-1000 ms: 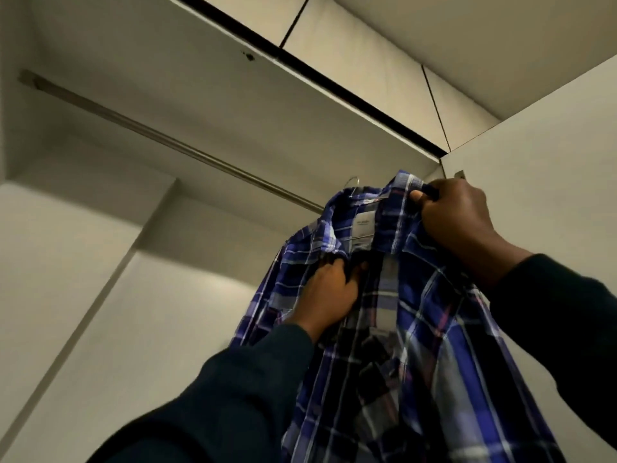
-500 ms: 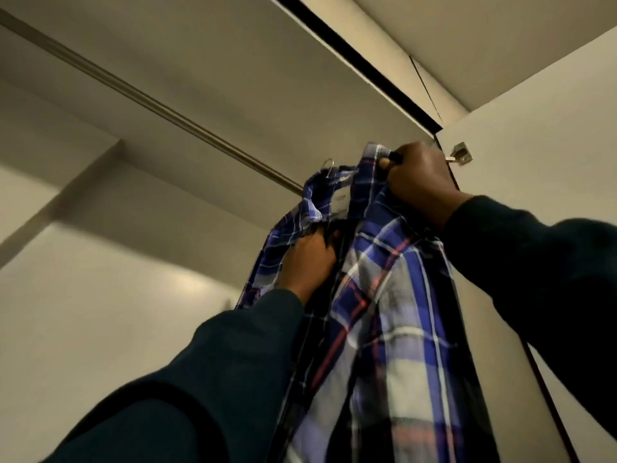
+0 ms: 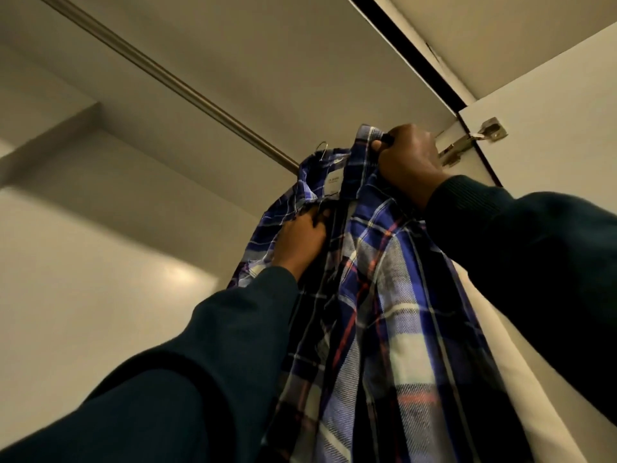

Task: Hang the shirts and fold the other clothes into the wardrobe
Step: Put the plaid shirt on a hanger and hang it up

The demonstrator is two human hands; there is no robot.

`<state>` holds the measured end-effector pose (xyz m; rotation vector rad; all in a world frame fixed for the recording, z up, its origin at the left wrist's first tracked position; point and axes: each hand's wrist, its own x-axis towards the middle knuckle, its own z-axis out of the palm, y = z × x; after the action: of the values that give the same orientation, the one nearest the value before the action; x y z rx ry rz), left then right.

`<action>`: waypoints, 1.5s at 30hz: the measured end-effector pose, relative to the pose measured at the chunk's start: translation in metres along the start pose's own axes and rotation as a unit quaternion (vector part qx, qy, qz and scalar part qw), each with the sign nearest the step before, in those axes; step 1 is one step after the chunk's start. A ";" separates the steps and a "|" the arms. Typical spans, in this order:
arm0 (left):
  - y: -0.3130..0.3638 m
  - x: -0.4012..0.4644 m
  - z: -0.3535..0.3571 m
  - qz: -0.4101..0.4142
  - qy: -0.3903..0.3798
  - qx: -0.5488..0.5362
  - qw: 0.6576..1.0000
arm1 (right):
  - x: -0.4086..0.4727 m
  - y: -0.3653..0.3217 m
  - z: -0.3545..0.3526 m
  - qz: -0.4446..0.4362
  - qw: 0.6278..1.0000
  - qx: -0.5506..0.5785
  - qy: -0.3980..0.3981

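Note:
A blue, white and red plaid shirt (image 3: pixel 384 295) hangs from a hanger whose metal hook (image 3: pixel 322 149) sits at the wardrobe rail (image 3: pixel 187 86), near the rail's right end. My right hand (image 3: pixel 409 162) grips the shirt's collar and the dark end of the hanger at the top. My left hand (image 3: pixel 302 235) holds the shirt's front edge lower down, its fingers tucked into the fabric. Most of the hanger is hidden under the cloth.
The wardrobe's top panel (image 3: pixel 283 55) runs just above the rail. The open door (image 3: pixel 551 145) stands at the right, with a metal hinge (image 3: pixel 474 142) right behind my right hand. The pale back wall (image 3: pixel 83 279) fills the left.
The view has tilted up and to the right, so the rail and the hinge appear larger and closer. Both hands keep their hold on the shirt and have risen toward the rail.

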<state>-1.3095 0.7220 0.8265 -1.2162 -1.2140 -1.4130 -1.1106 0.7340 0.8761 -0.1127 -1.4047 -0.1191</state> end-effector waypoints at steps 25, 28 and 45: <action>-0.066 0.008 -0.002 0.035 -0.004 0.055 0.998 | 0.034 0.023 0.057 0.003 0.991 -0.086 -0.100; -0.078 -0.017 0.002 0.075 -0.002 0.091 0.993 | 0.014 0.022 0.050 -0.035 0.970 -0.241 0.024; -0.172 -0.221 -0.014 0.041 -0.139 0.178 0.973 | -0.131 0.000 0.000 -0.260 0.595 -0.603 -0.463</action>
<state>-1.4522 0.7359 0.5860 -1.2164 -1.5154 -0.9321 -1.1321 0.7363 0.7465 -1.0207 -2.1079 -1.7525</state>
